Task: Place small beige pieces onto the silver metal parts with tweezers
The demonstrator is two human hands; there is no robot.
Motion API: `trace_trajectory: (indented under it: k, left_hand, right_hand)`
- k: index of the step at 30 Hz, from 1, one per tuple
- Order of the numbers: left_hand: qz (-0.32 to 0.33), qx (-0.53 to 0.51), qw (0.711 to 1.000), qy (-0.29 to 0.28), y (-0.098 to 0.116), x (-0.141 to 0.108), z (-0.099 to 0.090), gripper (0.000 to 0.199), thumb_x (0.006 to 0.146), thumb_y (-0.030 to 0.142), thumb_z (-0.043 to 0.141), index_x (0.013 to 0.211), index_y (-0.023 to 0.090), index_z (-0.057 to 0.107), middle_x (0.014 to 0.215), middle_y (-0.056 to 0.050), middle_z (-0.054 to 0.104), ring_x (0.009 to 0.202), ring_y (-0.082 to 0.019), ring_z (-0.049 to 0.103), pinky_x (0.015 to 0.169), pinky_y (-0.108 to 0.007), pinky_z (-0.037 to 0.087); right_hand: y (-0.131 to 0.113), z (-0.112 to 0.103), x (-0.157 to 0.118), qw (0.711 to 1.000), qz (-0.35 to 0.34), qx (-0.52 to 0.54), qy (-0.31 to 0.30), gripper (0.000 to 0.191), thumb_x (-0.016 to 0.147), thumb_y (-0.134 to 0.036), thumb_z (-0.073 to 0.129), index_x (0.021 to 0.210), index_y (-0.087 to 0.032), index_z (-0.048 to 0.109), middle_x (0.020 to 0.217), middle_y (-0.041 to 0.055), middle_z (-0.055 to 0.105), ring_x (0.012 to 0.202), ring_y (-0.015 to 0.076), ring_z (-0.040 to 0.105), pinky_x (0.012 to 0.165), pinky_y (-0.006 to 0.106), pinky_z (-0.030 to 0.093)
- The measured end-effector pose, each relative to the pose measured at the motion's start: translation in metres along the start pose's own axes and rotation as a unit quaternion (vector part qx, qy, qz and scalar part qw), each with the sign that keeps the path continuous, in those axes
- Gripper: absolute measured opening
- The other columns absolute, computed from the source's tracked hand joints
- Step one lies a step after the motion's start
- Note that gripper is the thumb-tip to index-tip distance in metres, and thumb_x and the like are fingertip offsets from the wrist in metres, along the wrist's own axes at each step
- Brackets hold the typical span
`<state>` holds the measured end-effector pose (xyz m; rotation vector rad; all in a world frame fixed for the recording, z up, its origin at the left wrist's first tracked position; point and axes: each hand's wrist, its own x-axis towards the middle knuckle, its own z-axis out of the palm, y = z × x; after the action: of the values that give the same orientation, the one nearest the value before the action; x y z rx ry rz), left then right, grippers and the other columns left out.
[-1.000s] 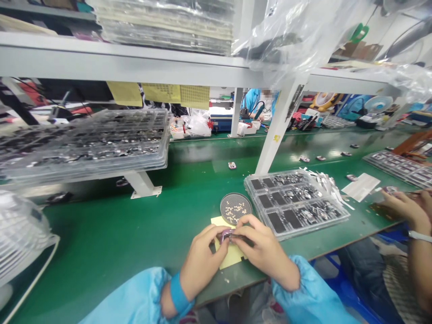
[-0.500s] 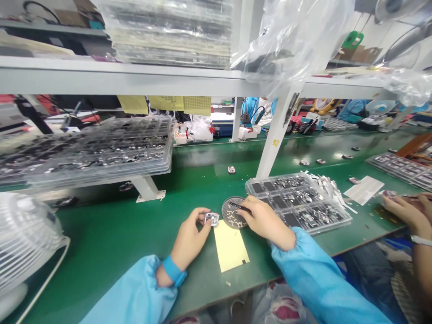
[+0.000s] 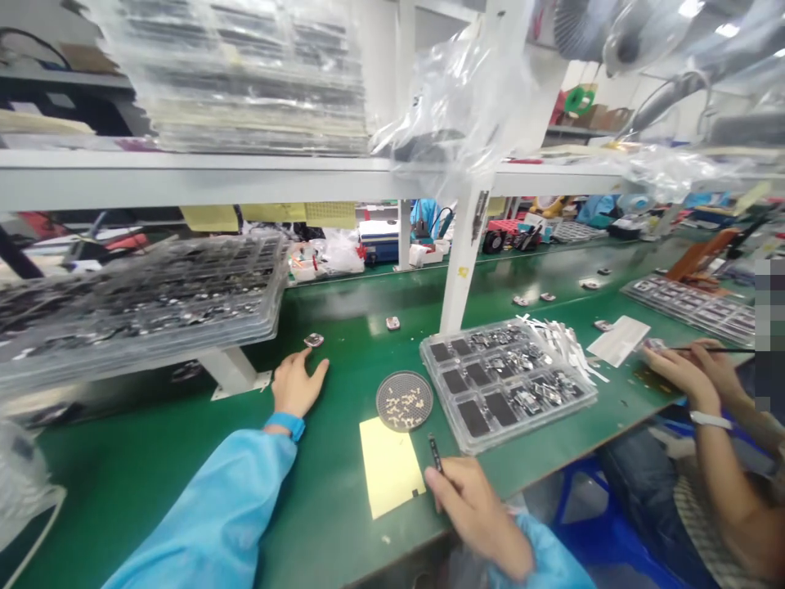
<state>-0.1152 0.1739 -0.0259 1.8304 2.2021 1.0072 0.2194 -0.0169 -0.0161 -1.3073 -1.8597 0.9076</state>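
Right hand point(image 3: 469, 499): closed on one slim black tool point(image 3: 435, 450). Left hand point(image 3: 298, 384): fingers spread, nothing held that I see. One unit point(image 3: 314, 339): small, rounded, pale with darker edge, on green bench point(image 3: 343, 368) just beyond left fingertips; contact, I cannot tell.

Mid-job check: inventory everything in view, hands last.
bench: one, green, mid-view
small devices: at least seven, silvery, scattered on the bench
round dish: one, grey, centre
small pieces: many, cream, in the round dish
paper sheet: one, yellow, nearside of dish
compartment tray: one, clear, right of dish
strips: many, white, beside that tray
card: one, white, farther right
stacked trays: several, clear, left
shelf: one, white, above the bench
fan: one, white, left edge
clutter: blurred, uncounted, mixed colours, background
co-worker's hands: two, bare, right
dark tool: one, black, in right hand
left hand: one, blue-sleeved, open near one small device
right hand: one, blue-sleeved, gripping dark tool
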Motion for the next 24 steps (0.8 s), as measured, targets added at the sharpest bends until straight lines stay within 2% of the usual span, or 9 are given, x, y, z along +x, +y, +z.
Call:
trace_trajectory:
  k: [5,10,17,21,24]
  left_hand:
    - [0.056,0.041,0.997,-0.029,-0.003,-0.025,0.004,0.049,0.094,0.047,0.052,0.134,0.020,0.063,0.143,-0.013,0.053,0.137,-0.034,0.044,0.115,-0.051,0.036]
    - [0.068,0.059,0.995,-0.030,-0.008,-0.021,0.006,0.050,0.093,0.047,0.050,0.133,0.020,0.064,0.143,-0.012,0.054,0.135,-0.033,0.046,0.115,-0.050,0.039]
    - [0.066,0.055,0.996,-0.023,-0.012,-0.019,0.005,0.057,0.090,0.053,0.047,0.132,0.019,0.064,0.140,-0.011,0.056,0.133,-0.032,0.049,0.116,-0.046,0.039]
    - [0.071,0.042,0.996,-0.017,-0.009,-0.018,0.002,0.057,0.088,0.053,0.049,0.131,0.018,0.064,0.135,-0.011,0.060,0.124,-0.032,0.056,0.109,-0.044,0.046]
    - [0.067,0.035,0.997,-0.012,-0.009,-0.015,0.001,0.058,0.087,0.055,0.051,0.130,0.019,0.065,0.133,-0.011,0.062,0.117,-0.033,0.060,0.104,-0.044,0.050]
  right_hand:
    - [-0.001,0.010,-0.004,0.998,-0.013,-0.049,0.037,0.051,0.107,-0.048,0.037,0.067,-0.019,0.047,0.069,0.0009,0.059,0.073,0.0148,0.057,0.071,0.027,0.036]
    - [0.012,0.026,0.001,0.991,-0.044,-0.093,0.088,0.051,0.106,-0.048,0.035,0.067,-0.019,0.047,0.066,0.0018,0.060,0.063,0.0136,0.053,0.062,0.029,0.028]
    - [0.026,0.035,0.003,0.987,-0.084,-0.109,0.082,0.053,0.104,-0.051,0.033,0.062,-0.019,0.040,0.058,0.0001,0.049,0.056,0.0121,0.042,0.058,0.030,0.021]
    - [0.026,0.029,0.007,0.992,-0.073,-0.086,0.064,0.053,0.095,-0.049,0.050,0.057,-0.018,0.031,0.053,-0.0022,0.038,0.054,0.0111,0.033,0.057,0.029,0.019]
    - [0.024,0.022,0.009,0.996,-0.057,-0.047,0.045,0.052,0.087,-0.040,0.061,0.053,-0.017,0.028,0.052,-0.0041,0.032,0.053,0.0094,0.032,0.056,0.028,0.018]
